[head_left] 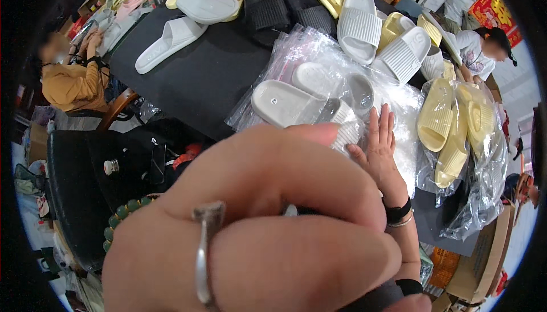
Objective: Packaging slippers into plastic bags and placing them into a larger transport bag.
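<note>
Very close and large, my left hand [279, 181] fills the lower middle, with a silver ring and a green bead bracelet at the wrist. Its fingers are curled in, and whatever they may hold is hidden. My right hand [379, 155], with a black wristband, lies with fingers stretched on clear plastic beside a pair of light grey slippers [282, 104] in a clear bag. My left hand covers part of that pair in this view. Beneath the pair, clear plastic bags [262, 78] are spread on the black table [171, 98].
Bagged yellow slippers [436, 118] lie to the right. Loose grey slippers [359, 24] and black slippers [268, 16] crowd the far side. A black chair [74, 181] stands left; a cardboard box [476, 261] is at lower right. Other people sit on both sides.
</note>
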Motion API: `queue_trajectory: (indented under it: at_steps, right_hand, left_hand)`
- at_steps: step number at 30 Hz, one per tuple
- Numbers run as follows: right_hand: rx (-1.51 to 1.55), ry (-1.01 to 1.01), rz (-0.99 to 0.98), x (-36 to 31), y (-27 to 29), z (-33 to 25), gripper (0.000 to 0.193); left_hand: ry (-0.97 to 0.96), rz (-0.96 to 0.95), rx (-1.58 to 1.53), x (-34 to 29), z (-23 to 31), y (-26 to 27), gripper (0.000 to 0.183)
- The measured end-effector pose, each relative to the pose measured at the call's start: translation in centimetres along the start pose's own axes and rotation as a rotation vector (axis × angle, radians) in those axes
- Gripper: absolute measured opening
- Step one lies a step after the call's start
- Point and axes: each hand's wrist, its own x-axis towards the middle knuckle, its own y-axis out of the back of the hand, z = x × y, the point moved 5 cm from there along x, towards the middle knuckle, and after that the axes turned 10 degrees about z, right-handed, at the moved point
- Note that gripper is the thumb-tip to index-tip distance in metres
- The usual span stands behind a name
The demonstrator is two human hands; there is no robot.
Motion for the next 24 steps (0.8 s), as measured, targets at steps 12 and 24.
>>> queue_trajectory:
  at_steps: [12, 24]
  right_hand:
    - [-0.018, 0.004, -0.061, -0.1, -0.6, -0.3, 0.093]
    - [0.012, 0.015, 0.004, -0.7, 0.2, 1.2, 0.085]
  left_hand:
    - [-0.027, 0.016, 0.099, 0.8, 1.4, 0.7, 0.055]
    - [0.300, 0.212, 0.317, -5.5, -3.7, 9.5, 0.071]
